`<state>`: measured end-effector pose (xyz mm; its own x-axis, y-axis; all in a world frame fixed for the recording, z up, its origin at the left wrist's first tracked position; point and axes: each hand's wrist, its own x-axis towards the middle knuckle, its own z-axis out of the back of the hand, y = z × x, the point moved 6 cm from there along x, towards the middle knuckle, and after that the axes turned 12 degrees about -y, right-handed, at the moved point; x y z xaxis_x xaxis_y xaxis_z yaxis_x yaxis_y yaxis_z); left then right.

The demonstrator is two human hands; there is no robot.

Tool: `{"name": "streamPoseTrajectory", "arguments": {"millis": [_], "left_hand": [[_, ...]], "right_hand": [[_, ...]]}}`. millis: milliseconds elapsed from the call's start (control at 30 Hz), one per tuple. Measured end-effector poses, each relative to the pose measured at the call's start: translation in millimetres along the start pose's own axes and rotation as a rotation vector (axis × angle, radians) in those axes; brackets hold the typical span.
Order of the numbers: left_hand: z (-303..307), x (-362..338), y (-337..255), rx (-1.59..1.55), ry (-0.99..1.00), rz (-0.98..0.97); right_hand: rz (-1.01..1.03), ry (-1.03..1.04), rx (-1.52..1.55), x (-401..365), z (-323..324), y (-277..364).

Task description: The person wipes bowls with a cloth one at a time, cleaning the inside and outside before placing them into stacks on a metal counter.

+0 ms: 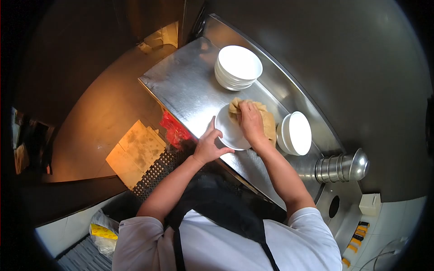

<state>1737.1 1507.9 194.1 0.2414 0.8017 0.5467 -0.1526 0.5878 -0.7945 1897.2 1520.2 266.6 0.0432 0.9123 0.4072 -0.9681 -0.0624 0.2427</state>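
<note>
The brushed stainless-steel surface (181, 86) is flat, rectangular and faintly scuffed. It carries a stack of white bowls (238, 67) at its far end, a second stack (296, 133) on the right and nested metal bowls (343, 167) lying on their side beyond. At the surface's near edge, between the two white stacks, a smooth, round white bowl (228, 131) stands tilted: the left hand (209, 143) clamps its rim, while the right hand (250, 121), apart from the left, presses a crumpled tan cloth (267, 122) into it.
</note>
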Motion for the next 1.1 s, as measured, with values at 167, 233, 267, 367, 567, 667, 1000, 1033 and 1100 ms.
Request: {"name": "streamPoseTrajectory", "arguments": {"millis": [167,233,267,367,567,667,1000,1033,1100], "left_hand": [[1,0,2,0.028,0.002,0.068],[0,-1,6,-0.011,0.007,0.117],[-1,-3,12,-0.037,0.034,0.147],[-1,1,9,-0.084,0.016,0.116],[-11,1,10,-0.074,0.07,0.077],[-6,2,6,-0.056,0.109,0.1],[-5,1,3,-0.008,0.037,0.014],[-5,-2,2,0.003,0.032,0.016],[-6,-1,-1,0.008,-0.016,-0.023]], "right_hand": [[-0.078,-0.013,0.022,-28,-54,-11],[-0.065,0.079,0.315,-21,-52,11],[-0.073,0.142,0.336,-28,-54,10],[0.013,0.544,0.296,-37,-47,0],[-0.071,0.454,0.14,-3,17,-7],[0.007,0.234,0.244,13,21,-3],[0.537,0.294,-0.384,-44,-2,-14],[0.416,0.331,-0.343,-52,-4,-17],[0.177,0.387,-0.27,-63,-7,-11]]}}
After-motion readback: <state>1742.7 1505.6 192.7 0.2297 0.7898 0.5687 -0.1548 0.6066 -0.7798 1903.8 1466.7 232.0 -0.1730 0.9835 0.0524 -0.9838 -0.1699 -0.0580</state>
